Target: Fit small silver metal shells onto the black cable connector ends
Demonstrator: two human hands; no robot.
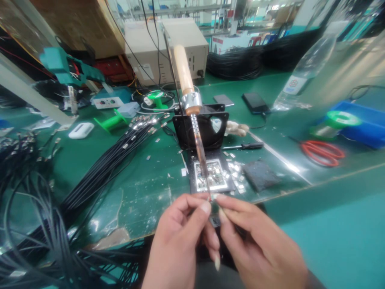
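Observation:
My left hand [183, 233] is closed in a pinch, thumb against index finger, on something too small and blurred to name. Close beside it, my right hand [255, 237] pinches a small pale connector piece [214, 196] between thumb and fingers. A soldering iron [197, 132] with a wooden handle is fixed point-down above the hands, and its tip reaches the spot where the fingertips meet. Behind the hands, a white-rimmed tray [197, 176] holds several small metal parts, and more parts [237, 172] lie loose beside it.
Black cables [105, 172] with metal ends cover the left side. A black fan frame [200, 128] stands behind the iron. A screwdriver [251, 146], dark pad [261, 175], red-handled tool [323, 152], blue bin [367, 124] and plastic bottle [309, 68] are to the right.

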